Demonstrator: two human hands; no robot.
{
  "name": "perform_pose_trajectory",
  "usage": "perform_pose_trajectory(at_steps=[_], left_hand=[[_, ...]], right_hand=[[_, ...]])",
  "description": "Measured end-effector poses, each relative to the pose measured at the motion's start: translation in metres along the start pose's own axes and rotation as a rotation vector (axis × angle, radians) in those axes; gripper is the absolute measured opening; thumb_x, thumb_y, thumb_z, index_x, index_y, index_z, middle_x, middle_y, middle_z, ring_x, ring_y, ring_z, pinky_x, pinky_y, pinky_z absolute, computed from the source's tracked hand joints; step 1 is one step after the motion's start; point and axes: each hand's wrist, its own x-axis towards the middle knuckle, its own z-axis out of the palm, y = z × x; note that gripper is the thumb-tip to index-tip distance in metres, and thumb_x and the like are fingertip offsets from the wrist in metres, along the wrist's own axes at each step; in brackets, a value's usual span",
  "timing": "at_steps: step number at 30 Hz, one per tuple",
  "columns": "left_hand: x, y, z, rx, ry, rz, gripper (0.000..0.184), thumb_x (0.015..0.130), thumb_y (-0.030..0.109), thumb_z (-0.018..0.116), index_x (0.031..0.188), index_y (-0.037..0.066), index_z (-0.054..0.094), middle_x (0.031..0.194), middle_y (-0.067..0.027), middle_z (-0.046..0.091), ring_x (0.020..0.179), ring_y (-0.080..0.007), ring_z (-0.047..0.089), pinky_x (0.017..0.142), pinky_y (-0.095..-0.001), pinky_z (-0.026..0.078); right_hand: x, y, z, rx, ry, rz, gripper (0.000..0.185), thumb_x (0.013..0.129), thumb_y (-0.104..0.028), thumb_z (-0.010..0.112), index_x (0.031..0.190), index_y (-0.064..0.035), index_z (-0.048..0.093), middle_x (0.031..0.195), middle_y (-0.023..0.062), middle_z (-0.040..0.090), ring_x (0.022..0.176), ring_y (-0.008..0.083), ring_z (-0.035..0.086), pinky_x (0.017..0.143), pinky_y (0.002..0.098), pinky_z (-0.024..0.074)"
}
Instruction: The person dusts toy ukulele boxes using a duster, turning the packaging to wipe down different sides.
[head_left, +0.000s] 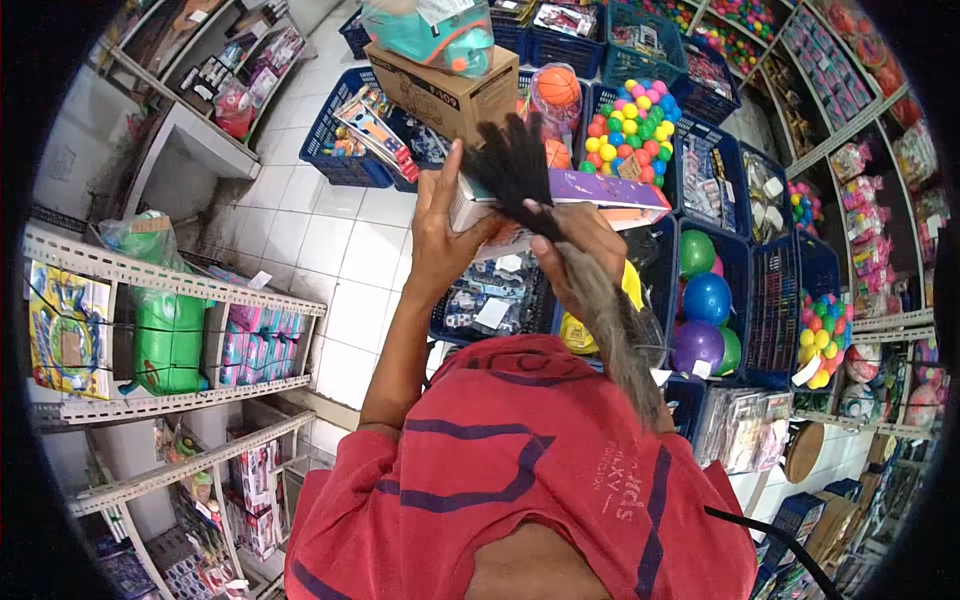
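My right hand (585,245) is closed around a feather duster (512,165). The duster's black plumes spread up and left, while its grey, fluffy part trails down past my wrist. A long box with purple, white and orange sides (615,193) lies behind the duster, partly covered by it. At that box's left end is my left hand (440,225), its thumb and fingers around the corner and the index finger pointing up. Below the hands, a blue crate of small packaged goods (500,300) is partly hidden by my red shirt.
A brown carton (445,95) carries a teal bagged toy (435,40). Crates of colourful small balls (632,130) and larger balls (707,298) stand to the right. Stocked metal shelves (170,265) line the left side, beside white floor tiles (345,245).
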Motion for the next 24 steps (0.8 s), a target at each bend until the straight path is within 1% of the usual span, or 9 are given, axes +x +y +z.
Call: perform_pose_trajectory(at_steps=[1, 4, 8, 9, 12, 14, 17, 22, 24], left_hand=[[-0.001, 0.002, 0.0, -0.01, 0.008, -0.005, 0.085, 0.061, 0.0, 0.07, 0.133, 0.002, 0.025, 0.111, -0.0144, 0.044, 0.104, -0.0246, 0.045, 0.087, -0.0321, 0.037], [-0.005, -0.002, 0.001, 0.003, 0.115, 0.06, 0.084, 0.061, 0.009, 0.073, 0.132, 0.003, 0.028, 0.099, -0.0141, 0.047, 0.089, -0.0247, 0.049, 0.078, -0.0335, 0.041], [-0.006, -0.007, 0.005, -0.154, 0.13, -0.021, 0.089, 0.062, 0.009, 0.072, 0.133, 0.0, 0.02, 0.112, -0.019, 0.044, 0.101, -0.0294, 0.048, 0.085, -0.0348, 0.039], [-0.007, -0.006, 0.005, -0.18, 0.114, -0.047, 0.091, 0.061, 0.009, 0.072, 0.134, 0.0, 0.018, 0.115, -0.0202, 0.043, 0.104, -0.0303, 0.047, 0.087, -0.0351, 0.038], [-0.006, -0.002, 0.007, -0.222, 0.079, -0.07, 0.095, 0.06, 0.009, 0.073, 0.134, -0.001, 0.014, 0.12, -0.0218, 0.04, 0.105, -0.0312, 0.047, 0.088, -0.0364, 0.038], [-0.008, -0.002, 0.007, -0.198, 0.081, -0.078, 0.096, 0.06, 0.009, 0.073, 0.134, -0.001, 0.014, 0.121, -0.0221, 0.04, 0.106, -0.0313, 0.046, 0.088, -0.0363, 0.038], [-0.01, -0.008, 0.008, -0.101, 0.111, -0.013, 0.09, 0.062, 0.011, 0.073, 0.133, 0.0, 0.02, 0.116, -0.0191, 0.043, 0.101, -0.0295, 0.047, 0.085, -0.0353, 0.038], [-0.006, -0.001, 0.003, -0.029, 0.048, 0.111, 0.072, 0.065, 0.011, 0.071, 0.128, 0.006, 0.038, 0.089, -0.0089, 0.044, 0.083, -0.0204, 0.046, 0.075, -0.0285, 0.039], [-0.007, -0.005, 0.001, -0.031, 0.039, 0.123, 0.068, 0.062, 0.004, 0.071, 0.123, 0.005, 0.042, 0.094, -0.009, 0.045, 0.088, -0.0198, 0.047, 0.078, -0.0285, 0.039]], right_hand=[[0.001, -0.005, -0.001, 0.002, -0.008, 0.029, 0.021, 0.076, -0.007, 0.059, 0.095, 0.0016, 0.059, 0.082, 0.0128, 0.059, 0.074, 0.0249, 0.056, 0.067, 0.0295, 0.0436], [0.002, 0.002, -0.002, -0.054, 0.029, 0.16, 0.018, 0.076, -0.008, 0.059, 0.091, 0.0019, 0.059, 0.08, 0.0141, 0.059, 0.072, 0.0255, 0.056, 0.065, 0.0294, 0.0435], [0.003, 0.001, -0.008, -0.129, -0.012, 0.201, 0.018, 0.077, -0.01, 0.057, 0.091, 0.0016, 0.059, 0.078, 0.015, 0.058, 0.07, 0.0255, 0.056, 0.063, 0.0286, 0.0431], [0.003, 0.003, -0.006, -0.187, -0.042, 0.054, 0.017, 0.078, -0.01, 0.056, 0.089, 0.0018, 0.059, 0.076, 0.0142, 0.058, 0.069, 0.0256, 0.055, 0.062, 0.0293, 0.0427], [0.009, -0.011, -0.002, 0.072, -0.012, 0.005, 0.016, 0.073, -0.003, 0.062, 0.087, 0.0025, 0.061, 0.076, 0.0157, 0.06, 0.066, 0.0264, 0.057, 0.059, 0.0329, 0.0446], [0.006, -0.001, -0.004, -0.05, -0.038, 0.05, 0.014, 0.072, -0.006, 0.064, 0.083, 0.0025, 0.061, 0.077, 0.016, 0.06, 0.067, 0.0263, 0.057, 0.06, 0.0324, 0.0452], [0.004, 0.011, -0.006, -0.245, -0.02, 0.212, 0.018, 0.07, -0.01, 0.066, 0.083, 0.0027, 0.061, 0.076, 0.0138, 0.06, 0.065, 0.0252, 0.056, 0.059, 0.0312, 0.0452], [-0.002, 0.017, -0.003, -0.224, -0.003, 0.064, 0.015, 0.076, -0.012, 0.06, 0.075, 0.0027, 0.06, 0.072, 0.012, 0.057, 0.066, 0.0258, 0.054, 0.061, 0.0332, 0.0422], [0.002, 0.017, -0.004, -0.22, -0.013, 0.06, 0.013, 0.075, -0.011, 0.061, 0.076, 0.0024, 0.06, 0.072, 0.0107, 0.057, 0.068, 0.0256, 0.055, 0.062, 0.033, 0.0428]])
